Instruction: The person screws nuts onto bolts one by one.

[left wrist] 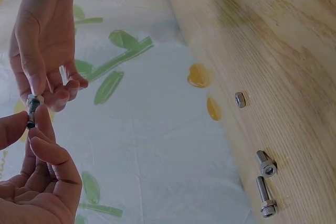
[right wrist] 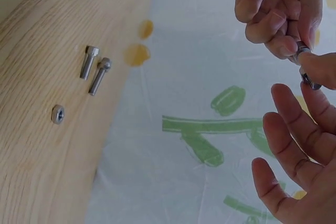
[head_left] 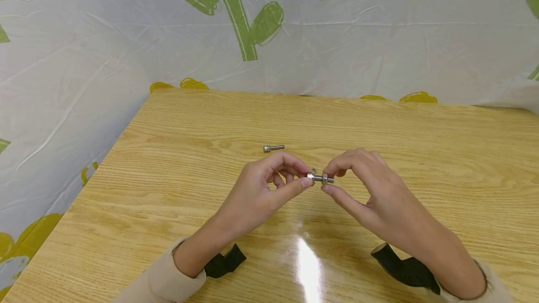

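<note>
In the head view my left hand (head_left: 258,193) pinches the head end of a metal bolt (head_left: 317,178) between thumb and forefinger. The bolt lies level, pointing right. My right hand (head_left: 375,195) pinches a hex nut (head_left: 325,179) that sits around the bolt's shank, with the threaded tip sticking out past it. The left wrist view shows the threads of the held bolt (left wrist: 32,111) between both hands' fingertips. In the right wrist view, fingers cover most of the bolt, and the right hand's other fingers (right wrist: 286,140) are spread.
A loose nut (left wrist: 240,99) lies on the wooden table (head_left: 168,191) beyond the hands. Two socket-head bolts (right wrist: 89,62) lie close together; the head view shows one bolt (head_left: 273,147). A white cloth (head_left: 337,50) with green and yellow prints hangs behind the table.
</note>
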`<state>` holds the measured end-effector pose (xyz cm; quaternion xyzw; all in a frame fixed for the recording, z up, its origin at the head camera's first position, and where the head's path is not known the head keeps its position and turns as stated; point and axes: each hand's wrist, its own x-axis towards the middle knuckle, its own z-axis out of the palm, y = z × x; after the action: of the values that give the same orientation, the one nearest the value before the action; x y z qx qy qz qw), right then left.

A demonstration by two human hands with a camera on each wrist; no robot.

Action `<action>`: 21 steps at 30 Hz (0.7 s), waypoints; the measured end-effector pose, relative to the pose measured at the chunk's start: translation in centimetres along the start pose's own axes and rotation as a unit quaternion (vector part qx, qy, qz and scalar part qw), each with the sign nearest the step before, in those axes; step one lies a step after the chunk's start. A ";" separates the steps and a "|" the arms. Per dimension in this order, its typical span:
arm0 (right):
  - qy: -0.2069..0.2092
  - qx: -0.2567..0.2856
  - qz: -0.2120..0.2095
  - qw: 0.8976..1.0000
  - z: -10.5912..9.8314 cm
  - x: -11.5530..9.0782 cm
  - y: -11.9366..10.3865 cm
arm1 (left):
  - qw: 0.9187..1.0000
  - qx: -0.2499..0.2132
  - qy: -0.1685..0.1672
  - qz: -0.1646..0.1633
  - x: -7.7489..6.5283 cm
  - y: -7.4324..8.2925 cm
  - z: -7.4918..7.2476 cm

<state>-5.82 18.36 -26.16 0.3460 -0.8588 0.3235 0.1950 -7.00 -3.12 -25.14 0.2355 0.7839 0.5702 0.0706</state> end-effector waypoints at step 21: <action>-0.055 0.005 0.097 0.994 -0.4 0.3 -1.3 | 1.000 0.000 -0.003 -0.003 0.0 0.0 0.3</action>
<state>-5.09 17.78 -25.16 0.2794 -0.8962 0.3254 0.1132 -6.86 -2.92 -25.26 0.2349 0.7844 0.5691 0.0752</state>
